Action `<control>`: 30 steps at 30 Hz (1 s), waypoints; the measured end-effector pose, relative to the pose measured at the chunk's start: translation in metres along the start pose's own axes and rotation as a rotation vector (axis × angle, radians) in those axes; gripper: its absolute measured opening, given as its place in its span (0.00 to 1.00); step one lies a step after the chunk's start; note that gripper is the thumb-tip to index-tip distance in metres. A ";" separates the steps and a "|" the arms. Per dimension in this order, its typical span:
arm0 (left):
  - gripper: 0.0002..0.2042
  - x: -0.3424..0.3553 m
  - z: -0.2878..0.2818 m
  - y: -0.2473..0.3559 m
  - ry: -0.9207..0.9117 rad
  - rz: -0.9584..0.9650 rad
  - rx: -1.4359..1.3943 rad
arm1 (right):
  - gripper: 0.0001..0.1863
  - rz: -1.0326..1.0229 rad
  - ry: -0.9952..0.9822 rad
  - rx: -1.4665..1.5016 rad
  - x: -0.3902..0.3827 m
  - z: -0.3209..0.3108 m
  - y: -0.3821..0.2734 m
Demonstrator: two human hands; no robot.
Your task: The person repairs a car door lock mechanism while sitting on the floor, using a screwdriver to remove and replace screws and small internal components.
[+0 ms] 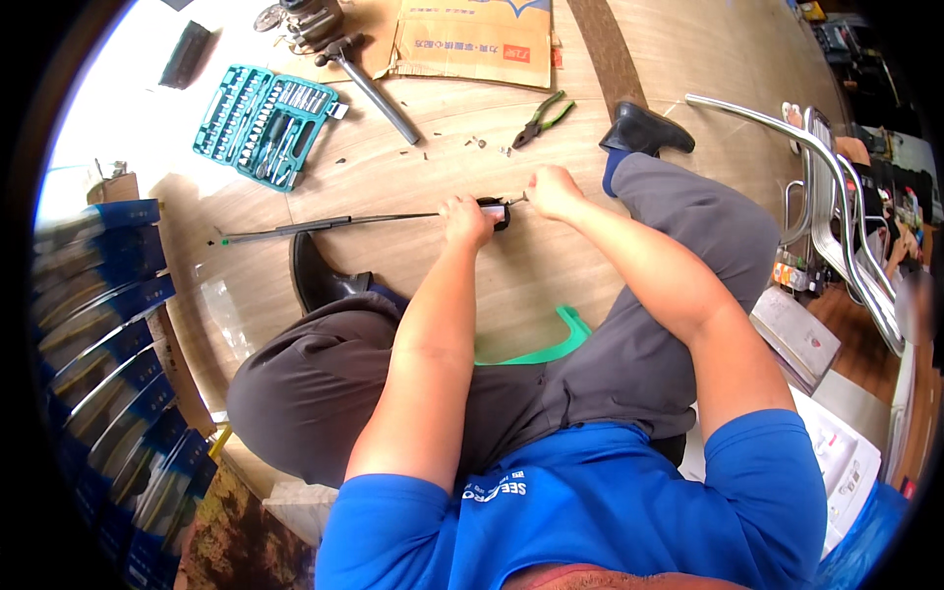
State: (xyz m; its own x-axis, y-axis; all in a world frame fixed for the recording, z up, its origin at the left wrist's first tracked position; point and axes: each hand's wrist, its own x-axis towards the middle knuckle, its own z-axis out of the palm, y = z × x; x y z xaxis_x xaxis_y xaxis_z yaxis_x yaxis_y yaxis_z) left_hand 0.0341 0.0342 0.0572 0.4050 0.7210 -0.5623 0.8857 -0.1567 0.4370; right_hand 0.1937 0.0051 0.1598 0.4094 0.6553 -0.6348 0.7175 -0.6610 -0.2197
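My left fingers (458, 206) grasp the black fitting (501, 213) ending a long dark rod (329, 224), inside the edges of the floor (393, 175), while my right fingers (542, 183) pinch a small metal-looking piece (519, 199) beside it, so I should brace the fitting and keep both aligned.

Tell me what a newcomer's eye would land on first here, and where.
First, probably, the open teal tool case full of sockets on the floor at upper left, with a hammer just to its right. Then the bright green curved strip between the person's legs. At the centre, the left hand grips the right-hand end of a long thin dark rod, with the right hand close beside it.
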 end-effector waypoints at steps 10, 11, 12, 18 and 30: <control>0.32 0.001 -0.004 0.000 -0.028 -0.019 0.004 | 0.11 -0.634 0.161 -0.395 -0.018 0.018 0.002; 0.31 0.002 -0.005 0.001 -0.020 -0.018 0.005 | 0.11 -0.433 0.136 -0.238 -0.015 0.014 0.002; 0.31 0.000 -0.006 0.002 -0.021 -0.016 0.006 | 0.12 -0.231 0.111 -0.083 -0.012 0.011 0.003; 0.32 -0.001 -0.003 -0.007 -0.031 -0.024 0.033 | 0.15 -0.310 0.059 -0.197 -0.028 0.002 -0.011; 0.33 0.002 -0.005 -0.003 -0.060 -0.046 0.021 | 0.14 -0.140 0.120 -0.042 -0.017 0.004 -0.010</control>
State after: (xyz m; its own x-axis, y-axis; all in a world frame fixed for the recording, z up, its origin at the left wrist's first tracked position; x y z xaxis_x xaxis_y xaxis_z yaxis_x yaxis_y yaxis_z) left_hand 0.0312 0.0393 0.0583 0.3763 0.6861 -0.6227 0.9080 -0.1394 0.3951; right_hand 0.1774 -0.0011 0.1694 0.3664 0.7806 -0.5063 0.7942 -0.5459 -0.2669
